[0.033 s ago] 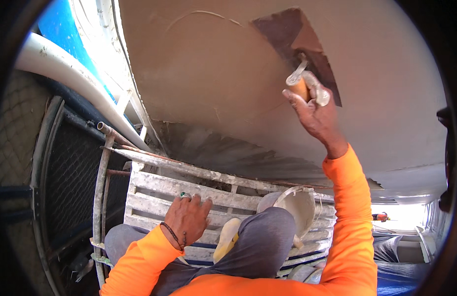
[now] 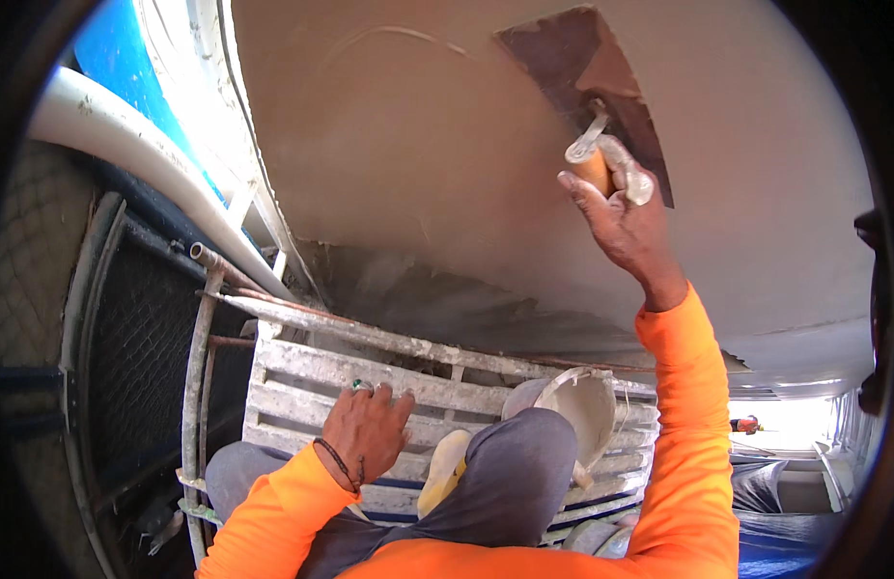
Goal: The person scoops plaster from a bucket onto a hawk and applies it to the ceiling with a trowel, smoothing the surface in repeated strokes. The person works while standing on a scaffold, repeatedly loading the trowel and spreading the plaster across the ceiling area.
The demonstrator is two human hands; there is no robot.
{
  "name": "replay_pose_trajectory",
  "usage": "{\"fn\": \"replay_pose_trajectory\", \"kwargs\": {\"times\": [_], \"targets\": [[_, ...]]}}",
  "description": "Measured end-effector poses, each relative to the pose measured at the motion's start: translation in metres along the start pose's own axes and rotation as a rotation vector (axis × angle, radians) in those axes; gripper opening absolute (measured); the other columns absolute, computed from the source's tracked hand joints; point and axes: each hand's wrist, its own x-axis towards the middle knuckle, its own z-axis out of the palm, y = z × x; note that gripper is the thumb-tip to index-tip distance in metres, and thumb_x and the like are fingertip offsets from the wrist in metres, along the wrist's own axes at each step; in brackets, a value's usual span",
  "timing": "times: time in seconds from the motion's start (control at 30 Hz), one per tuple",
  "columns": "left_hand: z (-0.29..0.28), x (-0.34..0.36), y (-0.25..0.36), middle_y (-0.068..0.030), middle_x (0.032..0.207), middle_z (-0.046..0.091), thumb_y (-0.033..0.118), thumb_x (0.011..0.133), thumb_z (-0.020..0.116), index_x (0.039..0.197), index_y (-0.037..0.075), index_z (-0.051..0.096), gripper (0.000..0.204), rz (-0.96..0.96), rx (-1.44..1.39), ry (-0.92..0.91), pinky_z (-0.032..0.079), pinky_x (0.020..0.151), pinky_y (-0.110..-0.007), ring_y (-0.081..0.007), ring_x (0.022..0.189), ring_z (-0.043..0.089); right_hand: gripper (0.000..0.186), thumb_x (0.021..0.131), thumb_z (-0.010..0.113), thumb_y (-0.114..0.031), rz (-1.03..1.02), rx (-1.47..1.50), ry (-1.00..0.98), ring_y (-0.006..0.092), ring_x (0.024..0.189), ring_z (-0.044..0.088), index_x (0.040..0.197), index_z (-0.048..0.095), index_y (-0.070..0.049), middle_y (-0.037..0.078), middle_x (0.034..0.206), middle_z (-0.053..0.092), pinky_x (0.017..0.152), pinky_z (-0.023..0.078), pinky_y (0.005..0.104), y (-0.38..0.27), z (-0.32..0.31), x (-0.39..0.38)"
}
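My right hand [image 2: 640, 217] is raised at upper right, its fingers closed around the orange handle of a plastering trowel [image 2: 628, 82]. The trowel's wide dark blade lies against a smooth, brownish-grey plastered surface [image 2: 418, 135]. Pale wet plaster coats my right index finger. Lower down, my left hand [image 2: 368, 434] hangs over white-smeared slats [image 2: 312, 359] with its back showing. Its fingers are apart and bent downward, their tips partly hidden, and nothing shows in them. A plaster-stained bucket [image 2: 580, 405] stands tilted beside my right knee.
A metal rail [image 2: 204, 367] borders the slats at left, in front of dark mesh [image 2: 162, 347]. A thick white pipe [image 2: 128, 145] curves down at upper left. A rough, darker patch [image 2: 408, 289] lies low on the surface. Blue sheeting [image 2: 785, 545] shows at lower right.
My right hand and the trowel have shifted slightly up and to the right along the plastered surface. My left hand stays in nearly the same place.
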Motion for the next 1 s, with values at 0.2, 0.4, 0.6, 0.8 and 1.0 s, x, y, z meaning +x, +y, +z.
{"fn": "replay_pose_trajectory", "kwargs": {"times": [0.2,0.4,0.6,0.8,1.0], "targets": [[-0.012,0.003,0.002,-0.0154,0.105,0.067,0.031,0.090,0.068,0.127,0.010,0.063,0.043,0.009,-0.007,-0.060,0.049,0.082,-0.050,-0.0349,0.094,0.068,0.031,0.093,0.075,-0.023,-0.050,-0.059,0.113,0.0194,0.072,0.057,0.110,0.065,0.001,0.011,0.082,0.064,0.071,0.050,0.0335,-0.046,-0.060,0.031],[-0.022,-0.003,0.005,-0.0196,0.104,0.067,0.036,0.091,0.070,0.127,0.007,0.062,0.047,0.040,-0.004,-0.088,0.053,0.081,-0.051,-0.0396,0.093,0.070,0.034,0.096,0.077,-0.022,-0.103,0.097,0.311,0.0164,0.083,0.061,0.115,0.065,0.004,0.011,0.094,0.069,0.079,0.053,0.0317,-0.075,-0.080,0.043],[-0.019,-0.005,0.007,-0.0216,0.108,0.068,0.037,0.093,0.068,0.132,0.007,0.060,0.050,0.066,0.013,-0.074,0.053,0.084,-0.052,-0.0406,0.096,0.069,0.045,0.096,0.075,-0.037,-0.044,-0.016,-0.040,0.0144,0.094,0.060,0.118,0.065,0.001,0.007,0.102,0.067,0.087,0.051,0.0310,-0.085,-0.062,0.058],[-0.019,-0.017,0.013,-0.0154,0.107,0.068,0.035,0.091,0.069,0.129,0.011,0.061,0.046,0.043,0.006,-0.041,0.050,0.085,-0.048,-0.0352,0.094,0.070,0.045,0.094,0.077,-0.042,-0.056,0.046,0.290,0.0089,0.078,0.056,0.116,0.065,-0.004,-0.001,0.086,0.061,0.074,0.048,0.0270,-0.084,-0.092,0.081],[-0.016,-0.028,0.008,-0.0151,0.106,0.066,0.027,0.087,0.074,0.129,0.008,0.062,0.048,0.086,-0.011,0.070,0.047,0.083,-0.046,-0.0323,0.095,0.067,0.030,0.094,0.076,-0.029,-0.131,0.087,0.275,0.0141,0.077,0.061,0.109,0.066,-0.005,0.000,0.080,0.063,0.073,0.051,0.0294,-0.063,-0.082,0.013]]}}
